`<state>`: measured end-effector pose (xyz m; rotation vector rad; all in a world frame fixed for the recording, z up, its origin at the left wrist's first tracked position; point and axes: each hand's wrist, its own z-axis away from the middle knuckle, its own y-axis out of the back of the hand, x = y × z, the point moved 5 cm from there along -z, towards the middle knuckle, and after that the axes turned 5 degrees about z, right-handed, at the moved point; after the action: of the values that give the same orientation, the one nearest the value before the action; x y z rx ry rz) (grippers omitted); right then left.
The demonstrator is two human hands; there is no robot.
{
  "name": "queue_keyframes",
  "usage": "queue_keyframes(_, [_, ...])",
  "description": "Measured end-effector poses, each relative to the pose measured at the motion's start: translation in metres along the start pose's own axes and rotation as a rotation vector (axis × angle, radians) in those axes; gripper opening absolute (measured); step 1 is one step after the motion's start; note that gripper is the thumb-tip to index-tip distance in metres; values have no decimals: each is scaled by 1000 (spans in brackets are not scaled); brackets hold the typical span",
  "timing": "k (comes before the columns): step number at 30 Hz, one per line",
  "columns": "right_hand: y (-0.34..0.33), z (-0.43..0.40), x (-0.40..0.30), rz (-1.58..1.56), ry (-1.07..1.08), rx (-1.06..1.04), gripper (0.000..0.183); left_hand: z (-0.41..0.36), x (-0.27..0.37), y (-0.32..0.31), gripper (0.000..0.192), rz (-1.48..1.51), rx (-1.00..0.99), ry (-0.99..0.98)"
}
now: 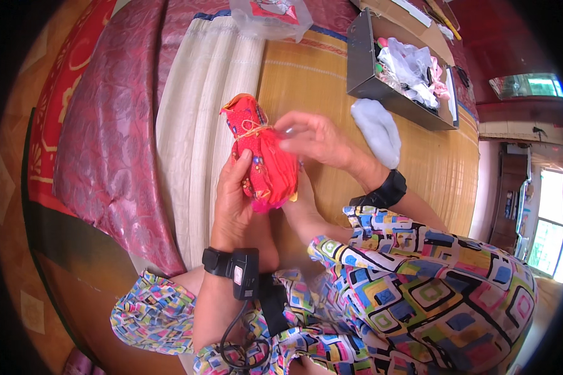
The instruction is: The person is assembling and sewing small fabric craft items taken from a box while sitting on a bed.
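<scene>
A red patterned cloth bundle (245,137) with blue and yellow details is tied round its upper part with thin tan cord (253,129). Below the cord its cloth spreads into gathered red folds, with a pink fringe at the lower end. My left hand (234,183) grips it from the lower left, thumb across the front. At its right side, close to the tie, is my right hand (309,138), blurred, with its fingers bent. Whether those fingers pinch the cord or cloth is unclear. My bare feet lie just under and beyond the bundle.
A black cardboard box (380,93) with fabric scraps and ribbons stands at the upper right. White stuffing (377,131) lies beside it on the woven mat (305,79). At the top is a clear plastic bag (272,23). The bed's edge, under a maroon cover (108,140), is leftward.
</scene>
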<state>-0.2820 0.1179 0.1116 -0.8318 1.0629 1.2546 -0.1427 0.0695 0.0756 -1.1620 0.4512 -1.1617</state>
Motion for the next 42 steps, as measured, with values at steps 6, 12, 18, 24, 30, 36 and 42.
queue_keyframes(6, [-1,-7,1,-70,44,-79,22,6,9,2,35,-88,-20,-66])
queue_keyframes(12, [-7,-8,-9,-57,72,-100,17,10,9,5,36,-76,14,-95])
queue_keyframes(18, [6,-1,-23,-19,-39,-85,11,12,10,9,36,-113,33,-79])
queue_keyframes(24, [12,3,-53,538,279,148,12,12,9,3,37,-160,27,-85])
queue_keyframes(30, [-16,-2,-56,547,401,143,16,12,7,2,40,-169,33,-96])
queue_keyframes(36, [-15,0,-53,548,265,28,18,14,8,2,39,-179,76,-153])
queue_keyframes(42, [4,-2,-41,272,117,223,18,14,10,0,37,-164,20,-154])
